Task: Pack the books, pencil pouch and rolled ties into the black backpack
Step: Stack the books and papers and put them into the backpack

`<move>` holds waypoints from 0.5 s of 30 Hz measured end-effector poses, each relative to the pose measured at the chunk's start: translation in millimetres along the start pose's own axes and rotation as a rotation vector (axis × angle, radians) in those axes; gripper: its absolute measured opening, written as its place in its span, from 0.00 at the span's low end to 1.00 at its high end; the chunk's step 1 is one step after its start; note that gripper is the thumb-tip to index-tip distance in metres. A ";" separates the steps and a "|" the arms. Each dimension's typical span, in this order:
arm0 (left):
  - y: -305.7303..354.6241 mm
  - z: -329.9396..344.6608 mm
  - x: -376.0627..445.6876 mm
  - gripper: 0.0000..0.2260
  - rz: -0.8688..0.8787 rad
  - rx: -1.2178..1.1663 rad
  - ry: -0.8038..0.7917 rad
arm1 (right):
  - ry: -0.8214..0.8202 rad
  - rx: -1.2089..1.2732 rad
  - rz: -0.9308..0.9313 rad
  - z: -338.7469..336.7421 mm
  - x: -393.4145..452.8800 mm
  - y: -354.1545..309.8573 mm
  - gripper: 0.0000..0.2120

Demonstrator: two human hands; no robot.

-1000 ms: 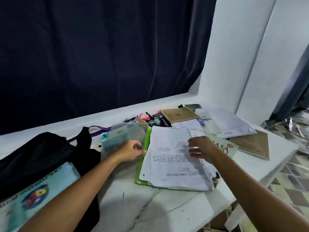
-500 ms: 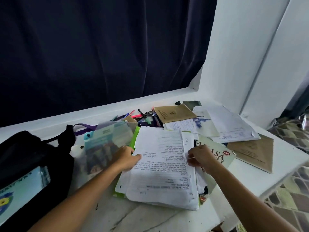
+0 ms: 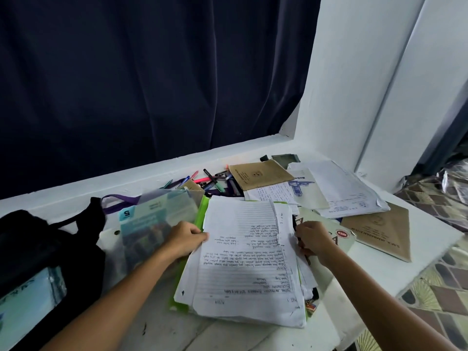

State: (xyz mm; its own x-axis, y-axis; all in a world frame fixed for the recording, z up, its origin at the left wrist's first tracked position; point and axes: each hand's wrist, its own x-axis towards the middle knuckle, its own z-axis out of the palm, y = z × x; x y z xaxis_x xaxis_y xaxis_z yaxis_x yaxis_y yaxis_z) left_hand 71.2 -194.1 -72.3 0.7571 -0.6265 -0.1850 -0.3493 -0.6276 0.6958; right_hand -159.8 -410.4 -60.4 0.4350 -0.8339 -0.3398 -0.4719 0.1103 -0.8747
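**Hands on the paper stack, clutter all round**

Papers (image 3: 249,262), handwritten, sit mid-table in a thick stack on a green folder (image 3: 201,214). Left hand (image 3: 186,238) pinches the stack's left edge, fingers curled onto the top sheet. Right hand (image 3: 314,240) grips the right edge, fingers tucked under & out of sight. Black backpack (image 3: 43,252) at far left, mouth open, a blue-covered book (image 3: 27,297) already poking out. Between pack & stack: a translucent sleeve w/ a teal book (image 3: 149,224) inside, touching the left wrist. Behind it a purple strap (image 3: 119,201). Loose pens (image 3: 212,179) scattered at the back by the wall. Brown exercise book (image 3: 260,174) beside them; more white sheets (image 3: 342,191) & another brown book (image 3: 382,231) to the right. A KSSM textbook (image 3: 339,236) lies under the right hand. Table (image 3: 162,328) is white.
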 end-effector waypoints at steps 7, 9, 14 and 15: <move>2.4 7.0 1.5 0.15 -0.007 -0.020 -0.045 | -0.039 -0.027 0.024 3.0 4.4 1.3 0.07; 4.9 8.6 0.0 0.15 -0.002 0.002 -0.044 | -0.038 0.006 0.039 3.6 6.2 1.8 0.08; 8.8 14.5 -4.3 0.15 0.034 0.079 0.000 | -0.024 0.108 0.029 4.3 3.8 3.2 0.06; 9.3 15.7 -5.1 0.15 0.050 0.105 0.003 | -0.027 0.112 0.026 3.8 3.3 3.7 0.05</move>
State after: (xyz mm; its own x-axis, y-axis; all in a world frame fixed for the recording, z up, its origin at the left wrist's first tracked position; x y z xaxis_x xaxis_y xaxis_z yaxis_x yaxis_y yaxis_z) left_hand 55.4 -204.0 -75.8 0.7388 -0.6570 -0.1501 -0.4424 -0.6408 0.6275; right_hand -157.2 -410.7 -66.1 0.4446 -0.8153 -0.3708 -0.3952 0.1930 -0.8981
